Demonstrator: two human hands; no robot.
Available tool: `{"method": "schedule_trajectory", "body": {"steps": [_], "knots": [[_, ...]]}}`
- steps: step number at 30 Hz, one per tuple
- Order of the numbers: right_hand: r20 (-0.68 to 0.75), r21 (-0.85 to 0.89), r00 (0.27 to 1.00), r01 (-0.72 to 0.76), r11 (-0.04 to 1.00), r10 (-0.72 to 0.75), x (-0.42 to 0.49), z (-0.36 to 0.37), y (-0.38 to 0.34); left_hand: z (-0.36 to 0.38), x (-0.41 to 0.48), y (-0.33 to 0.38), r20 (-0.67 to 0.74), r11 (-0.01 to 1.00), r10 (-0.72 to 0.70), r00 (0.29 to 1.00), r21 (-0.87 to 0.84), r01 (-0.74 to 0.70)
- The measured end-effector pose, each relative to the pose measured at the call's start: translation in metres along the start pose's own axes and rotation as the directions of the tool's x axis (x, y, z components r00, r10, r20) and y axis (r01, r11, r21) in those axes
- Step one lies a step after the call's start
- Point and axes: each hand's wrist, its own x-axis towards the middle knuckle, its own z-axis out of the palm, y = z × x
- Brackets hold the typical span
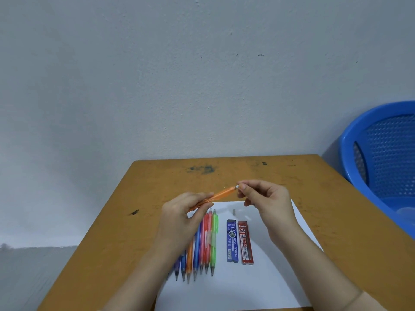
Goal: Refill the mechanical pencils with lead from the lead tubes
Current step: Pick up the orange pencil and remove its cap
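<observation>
My left hand (pixel 183 212) grips an orange mechanical pencil (pixel 221 194) and holds it slanted above the table. My right hand (pixel 265 198) pinches the pencil's white eraser end (pixel 237 187) between fingertips and thumb. Below, several coloured pencils (pixel 203 245) lie side by side on a white sheet (pixel 269 281), tips towards me, partly hidden by my left wrist. To their right lie a blue lead tube (pixel 232 241) and a red lead tube (pixel 246 243). A small grey cap (pixel 233 212) lies on the sheet above the tubes.
The sheet lies on a brown wooden table (pixel 325 198) with dark marks, set against a grey wall. A blue plastic basket (pixel 381 162) stands off the table's right edge.
</observation>
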Motion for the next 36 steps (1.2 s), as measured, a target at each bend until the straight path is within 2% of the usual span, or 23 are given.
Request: {"method": "schedule_trajectory", "body": {"steps": [6,7,10,11,13,15,18,20,29,36], "knots": [[-0.020,0.028,0.999,-0.042,0.999,0.043,0.001,0.001,0.006,0.003,0.001,-0.002,-0.021,1.000,0.020,1.000,0.018,-0.019],[-0.030,0.069,0.997,-0.062,0.996,0.064,0.002,0.002,0.007,0.003,0.000,-0.003,-0.018,0.999,0.023,1.000,0.026,-0.023],[-0.077,0.331,0.980,-0.148,0.932,0.183,0.007,-0.001,0.007,0.000,0.000,-0.009,0.007,0.995,0.024,1.000,0.092,-0.024],[-0.084,0.355,0.975,-0.166,0.920,0.208,0.009,-0.004,0.007,-0.001,0.001,-0.010,0.008,0.994,0.014,1.000,0.108,-0.015],[-0.081,0.231,0.972,-0.198,0.953,0.222,0.011,-0.007,0.011,-0.004,0.002,-0.011,0.001,0.993,0.006,1.000,0.117,-0.006],[-0.073,-0.044,0.976,-0.208,0.977,0.204,0.010,-0.006,0.018,-0.005,0.003,-0.010,-0.008,0.994,0.007,1.000,0.111,-0.007],[-0.065,-0.392,0.983,-0.185,0.901,0.173,0.013,-0.006,0.028,-0.004,0.002,-0.009,-0.006,0.994,0.008,1.000,0.105,-0.008],[-0.064,-0.510,0.981,-0.188,0.839,0.181,0.015,-0.008,0.031,-0.004,0.002,-0.009,-0.005,0.994,-0.001,1.000,0.105,0.002],[-0.112,-0.523,0.957,-0.285,0.804,0.267,0.013,-0.004,0.045,-0.003,0.003,-0.008,-0.016,0.995,-0.023,1.000,0.101,0.024],[-0.117,-0.560,0.956,-0.286,0.778,0.268,0.013,0.000,0.047,-0.003,0.002,-0.008,-0.018,0.996,-0.024,1.000,0.090,0.026]]}}
